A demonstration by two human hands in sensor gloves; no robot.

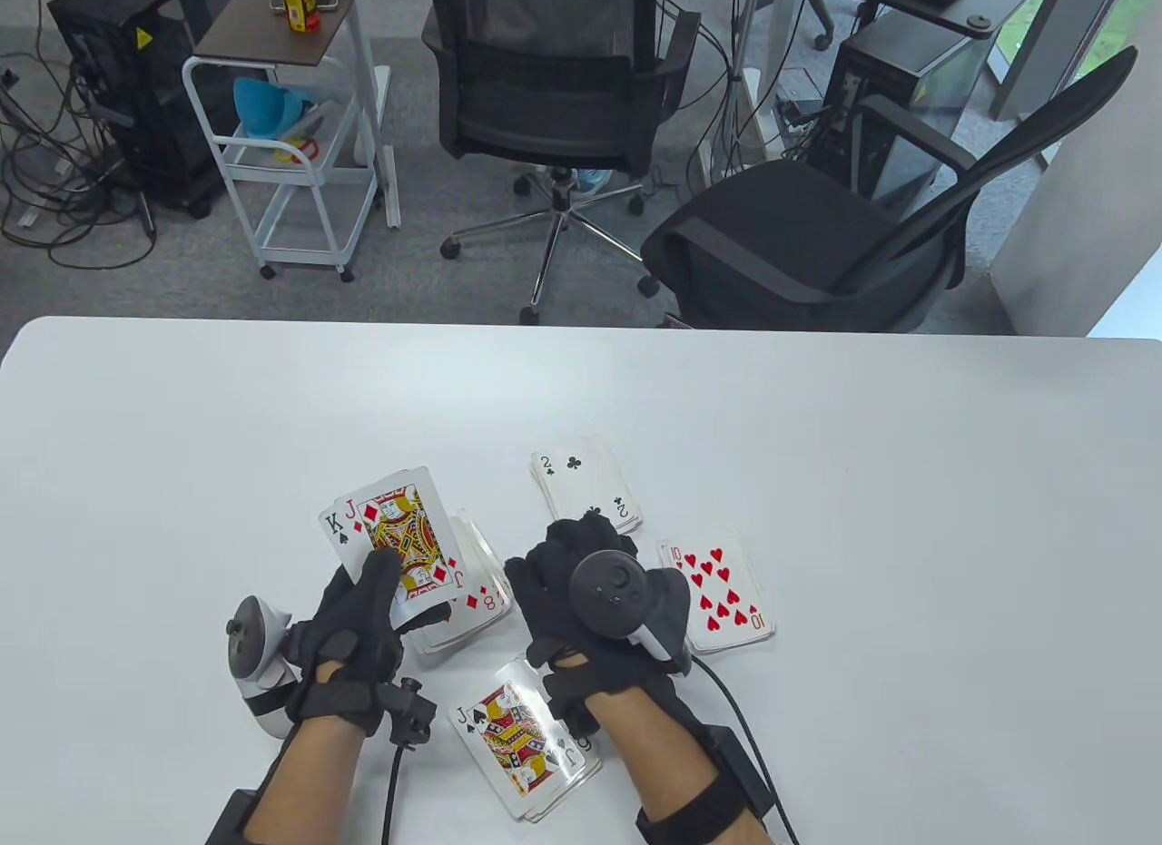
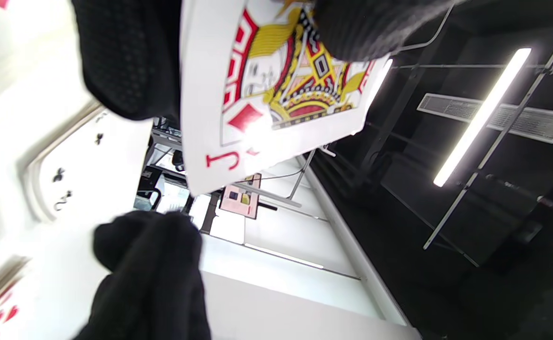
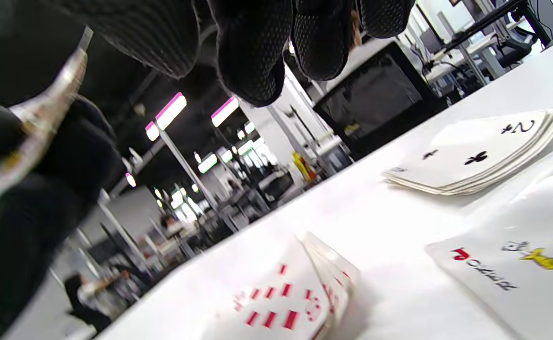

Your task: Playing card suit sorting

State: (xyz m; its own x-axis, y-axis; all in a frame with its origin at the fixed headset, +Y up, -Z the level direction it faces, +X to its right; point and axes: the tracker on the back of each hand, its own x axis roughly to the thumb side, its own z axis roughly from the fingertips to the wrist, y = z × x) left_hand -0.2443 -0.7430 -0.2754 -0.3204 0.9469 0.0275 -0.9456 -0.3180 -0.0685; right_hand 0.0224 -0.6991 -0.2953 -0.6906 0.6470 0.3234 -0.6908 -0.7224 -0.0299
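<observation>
**Jack of diamonds fanned in your left hand, four piles on the table**

The jack of diamonds (image 1: 399, 536) stands left of centre in the table view, face up over a king of spades (image 1: 334, 525) peeking out behind it. Your left hand (image 1: 349, 645) grips both from below, thumb lying across the jack's lower face and the other fingers behind the cards.

Just right of them, the diamond pile (image 1: 472, 600) topped by an eight lies under the fan's edge. Your right hand (image 1: 590, 600) hovers palm down at centre, fingers curled loosely and holding nothing you can see; its fingertips reach the near edge of the club pile (image 1: 585, 482) showing a two. The ten of hearts pile (image 1: 722, 591) sits right of that hand, and the jack of spades pile (image 1: 522, 736) lies at bottom centre beside your right wrist, all on the white table (image 1: 908, 482).
</observation>
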